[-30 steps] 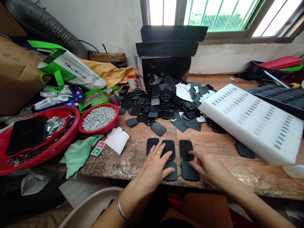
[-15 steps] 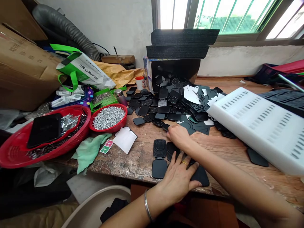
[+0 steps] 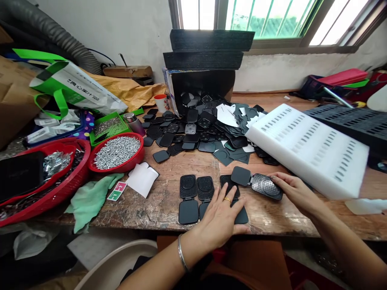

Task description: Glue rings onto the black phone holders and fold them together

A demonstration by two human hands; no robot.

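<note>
My right hand (image 3: 290, 185) pinches the edge of a black hinged plastic piece (image 3: 267, 186), unfolded into two square halves, one with a grid pattern and a ring. It is held above the wood at the right of the row. Fingers spread, my left hand (image 3: 222, 219) lies across the lower part of the row of similar unfolded pieces, partly hiding them. At the row's left end, one piece (image 3: 188, 211) shows whole, with a smooth lower half and a gridded upper half. Beside it another gridded half (image 3: 205, 188) is visible.
Behind the row lies a heap of black pieces (image 3: 193, 137), spilling from a box (image 3: 205, 82). White foam (image 3: 308, 147) stands at right. A red bowl of metal pins (image 3: 142, 151), a green cloth (image 3: 90, 201) and a red basket (image 3: 83, 177) are at left.
My right hand has moved from the edge of the heap to the right and nearer, bringing an unfolded hinged piece. My left hand stays on the row. The view has shifted right.
</note>
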